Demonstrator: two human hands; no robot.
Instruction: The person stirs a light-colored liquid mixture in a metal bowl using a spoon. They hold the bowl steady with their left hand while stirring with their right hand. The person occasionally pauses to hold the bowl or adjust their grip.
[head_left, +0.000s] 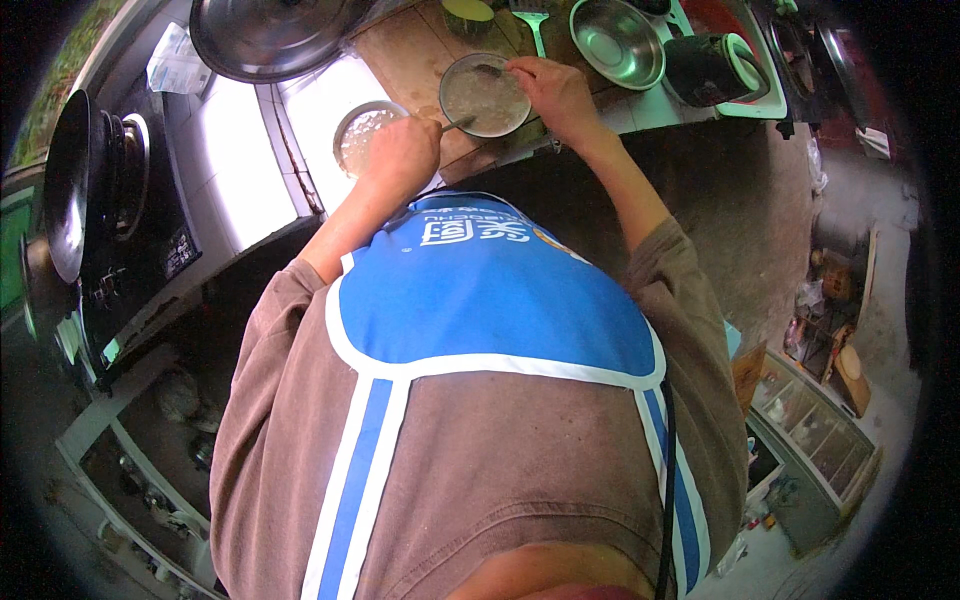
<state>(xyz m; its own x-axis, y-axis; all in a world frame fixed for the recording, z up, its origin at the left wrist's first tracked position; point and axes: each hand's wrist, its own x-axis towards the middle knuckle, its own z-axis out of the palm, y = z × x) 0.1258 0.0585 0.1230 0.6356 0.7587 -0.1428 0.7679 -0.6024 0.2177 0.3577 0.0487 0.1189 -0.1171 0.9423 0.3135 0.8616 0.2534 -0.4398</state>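
Two round bowls with pale, cloudy contents stand side by side on the counter. My left hand [405, 152] is closed beside the left bowl [342, 128], covering part of its rim. From that fist a thin utensil [458, 124] sticks out to the right, over the edge of the right bowl [447, 110]; its other end is hidden. My right hand [560, 95] is closed at the right bowl's far right rim. Its fingertips meet a short dark utensil [489, 71] lying over the bowl's contents. I cannot tell whether those fingers also grip the rim.
Beyond the bowls are a large dark pan [265, 45], a slotted turner [533, 22], a cut green gourd-like vegetable [468, 14] and a steel basin [615, 45]. A dark pot [700, 72] stands at right. A wok [72, 185] sits on the stove at left.
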